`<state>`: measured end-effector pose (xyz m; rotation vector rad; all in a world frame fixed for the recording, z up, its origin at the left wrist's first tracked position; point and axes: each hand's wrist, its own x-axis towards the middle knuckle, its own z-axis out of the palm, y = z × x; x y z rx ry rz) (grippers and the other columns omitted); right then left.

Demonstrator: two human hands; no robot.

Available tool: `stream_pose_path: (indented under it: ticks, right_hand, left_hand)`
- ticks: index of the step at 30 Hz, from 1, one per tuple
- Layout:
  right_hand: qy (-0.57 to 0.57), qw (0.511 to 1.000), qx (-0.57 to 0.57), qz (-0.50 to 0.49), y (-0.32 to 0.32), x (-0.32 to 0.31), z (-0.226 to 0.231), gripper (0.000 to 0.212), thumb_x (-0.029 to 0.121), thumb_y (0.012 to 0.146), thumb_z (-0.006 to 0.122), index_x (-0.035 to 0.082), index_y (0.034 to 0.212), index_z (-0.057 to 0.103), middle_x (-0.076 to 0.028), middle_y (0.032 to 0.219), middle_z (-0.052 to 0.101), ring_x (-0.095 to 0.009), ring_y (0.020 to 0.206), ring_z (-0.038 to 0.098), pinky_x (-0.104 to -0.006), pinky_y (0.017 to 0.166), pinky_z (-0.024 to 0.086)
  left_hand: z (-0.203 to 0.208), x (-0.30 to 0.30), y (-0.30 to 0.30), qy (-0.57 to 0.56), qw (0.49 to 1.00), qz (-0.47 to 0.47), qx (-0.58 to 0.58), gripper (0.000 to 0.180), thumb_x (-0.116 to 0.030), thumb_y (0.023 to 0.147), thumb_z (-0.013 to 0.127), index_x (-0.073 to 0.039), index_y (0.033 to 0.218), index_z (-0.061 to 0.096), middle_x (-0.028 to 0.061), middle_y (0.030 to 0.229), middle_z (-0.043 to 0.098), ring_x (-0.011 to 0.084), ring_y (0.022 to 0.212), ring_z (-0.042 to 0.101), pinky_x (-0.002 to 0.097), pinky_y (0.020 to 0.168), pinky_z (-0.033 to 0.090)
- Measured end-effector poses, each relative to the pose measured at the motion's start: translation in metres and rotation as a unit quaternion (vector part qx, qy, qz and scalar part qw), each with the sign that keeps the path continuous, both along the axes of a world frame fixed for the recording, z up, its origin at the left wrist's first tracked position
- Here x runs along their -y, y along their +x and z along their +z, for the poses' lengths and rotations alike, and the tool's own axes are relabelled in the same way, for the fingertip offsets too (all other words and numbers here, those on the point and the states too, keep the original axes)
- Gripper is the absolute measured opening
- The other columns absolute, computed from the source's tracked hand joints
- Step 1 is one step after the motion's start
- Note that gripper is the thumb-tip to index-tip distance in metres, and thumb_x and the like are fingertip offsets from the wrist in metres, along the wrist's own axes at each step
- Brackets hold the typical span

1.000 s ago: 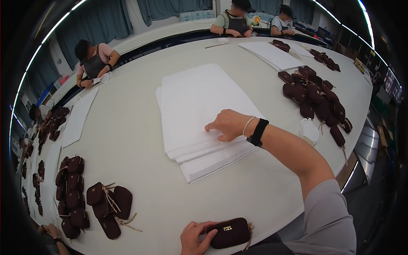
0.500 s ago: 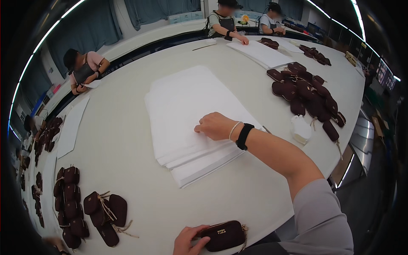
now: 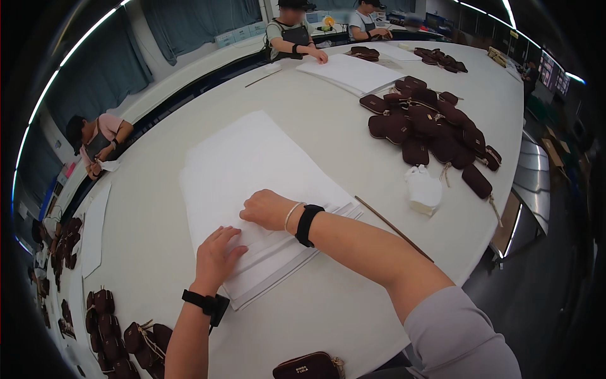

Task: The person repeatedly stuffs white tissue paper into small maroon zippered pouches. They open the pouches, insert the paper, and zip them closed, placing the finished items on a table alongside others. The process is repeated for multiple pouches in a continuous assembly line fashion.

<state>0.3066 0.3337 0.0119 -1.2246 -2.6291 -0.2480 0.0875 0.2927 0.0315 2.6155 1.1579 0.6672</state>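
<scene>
Plenty of open tabletop [image 3: 328,136] around the stack of white paper [image 3: 252,170] on its far side, so a hand can slide past there freely. To the right of the paper stack things get tighter: a thin wooden stick [image 3: 392,228] lies just beside its right corner, a crumpled white cloth [image 3: 423,188] sits a bit further out, and a big pile of dark red pouches [image 3: 432,129] blocks the far right. Left of the paper stack there's a clear strip of table, then more pouches [image 3: 126,335] near the edge. One pouch [image 3: 306,365] sits at the near edge, well apart from the stack.
</scene>
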Motion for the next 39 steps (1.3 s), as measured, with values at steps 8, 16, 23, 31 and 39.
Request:
stream_pose_path:
  ticks: [8, 16, 23, 31, 39]
  right_hand:
    - [0.034, 0.999, -0.041, 0.002, 0.003, -0.002, -0.011, 0.01, 0.005, 0.081, 0.063, 0.008, 0.073, 0.067, -0.01, 0.076, 0.066, -0.029, 0.081, 0.068, -0.0395, 0.074, 0.055]
    - [-0.168, 0.977, -0.104, -0.078, 0.007, 0.015, 0.027, 0.03, 0.036, 0.094, 0.063, 0.009, 0.085, 0.072, -0.009, 0.089, 0.071, -0.029, 0.088, 0.068, -0.0436, 0.079, 0.053]
    - [0.157, 0.967, -0.201, -0.022, 0.033, 0.075, 0.053, 0.005, 0.017, 0.087, 0.07, 0.013, 0.092, 0.071, -0.001, 0.11, 0.07, -0.022, 0.1, 0.066, -0.0348, 0.077, 0.056]
    - [0.029, 0.972, -0.225, 0.055, 0.007, 0.219, 0.042, 0.008, 0.01, 0.081, 0.074, 0.009, 0.075, 0.069, 0.0, 0.089, 0.069, -0.019, 0.089, 0.064, -0.0356, 0.067, 0.055]
    - [-0.298, 0.862, -0.411, 0.004, -0.027, 0.272, 0.025, 0.019, 0.013, 0.091, 0.072, 0.001, 0.105, 0.074, -0.01, 0.091, 0.075, -0.014, 0.079, 0.067, -0.0272, 0.071, 0.053]
  left_hand:
    - [-0.018, -0.022, -0.002, 0.055, 0.997, -0.025, 0.036, 0.011, -0.007, 0.081, 0.078, -0.006, 0.091, 0.076, 0.012, 0.094, 0.076, 0.0292, 0.096, 0.073, 0.0374, 0.085, 0.058]
    - [-0.027, -0.027, -0.002, 0.031, 0.997, 0.059, 0.047, 0.006, -0.009, 0.091, 0.068, -0.007, 0.095, 0.065, 0.0113, 0.079, 0.069, 0.0296, 0.068, 0.066, 0.0379, 0.063, 0.051]
    - [0.04, 0.034, -0.002, 0.211, 0.972, 0.049, 0.091, 0.008, -0.007, 0.095, 0.064, -0.007, 0.1, 0.058, 0.0095, 0.076, 0.065, 0.0279, 0.066, 0.062, 0.0369, 0.059, 0.048]
    - [0.058, 0.192, -0.048, 0.311, 0.949, -0.016, 0.055, 0.028, -0.02, 0.083, 0.08, -0.006, 0.097, 0.061, 0.0075, 0.089, 0.065, 0.0276, 0.082, 0.06, 0.0369, 0.069, 0.049]
    - [-0.02, 0.286, -0.071, -0.24, 0.953, 0.056, 0.173, 0.045, -0.039, 0.083, 0.081, -0.004, 0.108, 0.069, 0.0096, 0.102, 0.062, 0.0235, 0.083, 0.06, 0.035, 0.077, 0.052]
